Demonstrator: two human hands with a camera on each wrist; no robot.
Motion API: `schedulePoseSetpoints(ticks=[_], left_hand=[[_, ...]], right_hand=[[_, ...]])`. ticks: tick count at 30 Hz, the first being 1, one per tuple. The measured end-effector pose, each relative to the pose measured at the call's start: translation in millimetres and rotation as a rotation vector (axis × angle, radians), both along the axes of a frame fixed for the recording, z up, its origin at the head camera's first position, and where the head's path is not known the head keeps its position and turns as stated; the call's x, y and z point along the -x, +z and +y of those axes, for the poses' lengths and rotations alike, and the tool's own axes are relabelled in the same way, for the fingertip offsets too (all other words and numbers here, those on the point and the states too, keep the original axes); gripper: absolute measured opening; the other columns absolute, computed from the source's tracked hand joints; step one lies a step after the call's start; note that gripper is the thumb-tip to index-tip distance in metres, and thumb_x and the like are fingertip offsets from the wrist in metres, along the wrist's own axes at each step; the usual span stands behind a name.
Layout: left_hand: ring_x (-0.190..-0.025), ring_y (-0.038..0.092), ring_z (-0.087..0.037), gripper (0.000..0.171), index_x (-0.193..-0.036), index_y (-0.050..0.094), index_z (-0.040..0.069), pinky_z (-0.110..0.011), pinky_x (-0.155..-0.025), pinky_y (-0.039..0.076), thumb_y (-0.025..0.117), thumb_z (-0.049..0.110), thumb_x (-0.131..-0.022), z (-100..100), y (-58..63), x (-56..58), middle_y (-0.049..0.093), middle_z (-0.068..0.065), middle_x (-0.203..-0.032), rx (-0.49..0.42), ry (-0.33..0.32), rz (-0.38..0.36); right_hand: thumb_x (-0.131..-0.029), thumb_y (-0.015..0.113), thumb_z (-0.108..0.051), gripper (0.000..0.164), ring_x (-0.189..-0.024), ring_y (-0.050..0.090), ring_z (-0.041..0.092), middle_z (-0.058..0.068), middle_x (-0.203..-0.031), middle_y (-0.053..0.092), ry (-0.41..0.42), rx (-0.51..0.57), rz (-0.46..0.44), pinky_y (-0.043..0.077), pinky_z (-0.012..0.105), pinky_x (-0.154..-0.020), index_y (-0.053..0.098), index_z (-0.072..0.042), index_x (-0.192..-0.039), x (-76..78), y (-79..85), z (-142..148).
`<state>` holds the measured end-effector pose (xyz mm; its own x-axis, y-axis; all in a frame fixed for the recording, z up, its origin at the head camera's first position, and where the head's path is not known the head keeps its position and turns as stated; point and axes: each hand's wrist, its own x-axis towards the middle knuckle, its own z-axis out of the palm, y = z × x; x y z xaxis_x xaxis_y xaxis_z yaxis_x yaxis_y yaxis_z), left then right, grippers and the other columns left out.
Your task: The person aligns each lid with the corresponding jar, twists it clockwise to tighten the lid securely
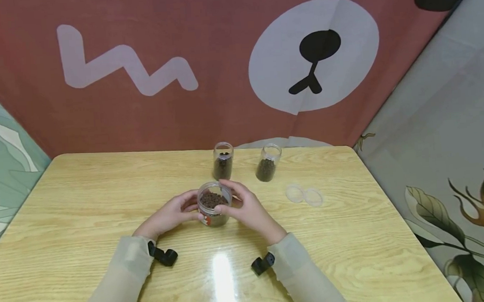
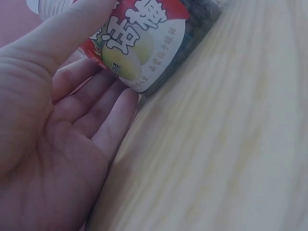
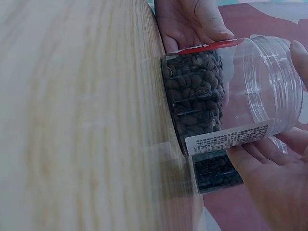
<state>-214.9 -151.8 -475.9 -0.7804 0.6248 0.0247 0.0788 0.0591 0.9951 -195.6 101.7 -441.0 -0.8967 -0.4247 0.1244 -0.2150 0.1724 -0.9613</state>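
Note:
A wide clear plastic jar (image 1: 215, 219) without a lid stands on the table, partly filled with brown coffee beans (image 3: 197, 91). My left hand (image 1: 168, 215) holds its left side, thumb in front and fingers behind. From the right, my right hand (image 1: 247, 210) grips the jar near its rim, the thumb on the near side and fingers on the far side. A red and white label (image 2: 139, 48) with yellow fruit shows in the left wrist view; a white printed sticker (image 3: 231, 137) shows in the right wrist view.
Behind the wide jar stand two narrower open clear jars, a left one (image 1: 222, 168) and a right one (image 1: 266, 169), both partly filled with dark contents. Two clear round discs (image 1: 294, 194) lie to the right on the wooden table (image 1: 82, 193). A printed red-brown cloth (image 1: 161, 119) hangs behind.

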Motion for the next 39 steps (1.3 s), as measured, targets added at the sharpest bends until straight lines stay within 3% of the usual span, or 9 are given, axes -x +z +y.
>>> schedulePoseSetpoints(ticks=[12,21,32,39], left_hand=[[-0.139,0.044,-0.039,0.073,-0.154,0.038,-0.001,-0.026,-0.109,0.045,0.075,0.017,-0.093,0.0,-2.4,2.6,0.042,-0.021,-0.155,0.036,0.014,0.028],[-0.140,0.045,-0.037,0.073,-0.154,0.040,0.001,-0.033,-0.111,0.043,0.074,0.020,-0.093,-0.7,-0.9,2.3,0.042,-0.019,-0.156,0.080,0.022,0.041],[-0.141,0.042,-0.039,0.071,-0.154,0.039,0.001,-0.035,-0.114,0.039,0.073,0.017,-0.094,-2.1,1.6,4.5,0.041,-0.020,-0.156,0.053,-0.011,0.058],[-0.140,0.044,-0.041,0.073,-0.154,0.038,-0.002,-0.034,-0.112,0.041,0.074,0.018,-0.093,-1.9,-0.3,5.0,0.041,-0.023,-0.155,0.058,-0.011,0.048]], right_hand=[[-0.092,0.076,-0.013,0.073,-0.141,0.043,0.031,0.015,-0.148,0.043,0.053,0.038,-0.043,0.039,0.043,-0.116,0.039,-0.003,-0.154,3.8,-1.8,2.8],[-0.091,0.077,-0.010,0.072,-0.140,0.044,0.033,0.014,-0.147,0.044,0.072,0.064,-0.071,0.039,0.040,-0.116,0.042,-0.005,-0.153,7.7,-4.7,4.3],[-0.093,0.076,-0.014,0.070,-0.140,0.043,0.032,0.008,-0.152,0.040,0.130,-0.101,-0.063,0.043,0.038,-0.113,0.044,-0.017,-0.154,11.3,14.3,7.9],[-0.093,0.076,-0.012,0.071,-0.139,0.043,0.035,0.013,-0.150,0.039,0.165,-0.138,-0.045,0.045,0.036,-0.111,0.041,-0.013,-0.156,12.8,18.1,9.3]])
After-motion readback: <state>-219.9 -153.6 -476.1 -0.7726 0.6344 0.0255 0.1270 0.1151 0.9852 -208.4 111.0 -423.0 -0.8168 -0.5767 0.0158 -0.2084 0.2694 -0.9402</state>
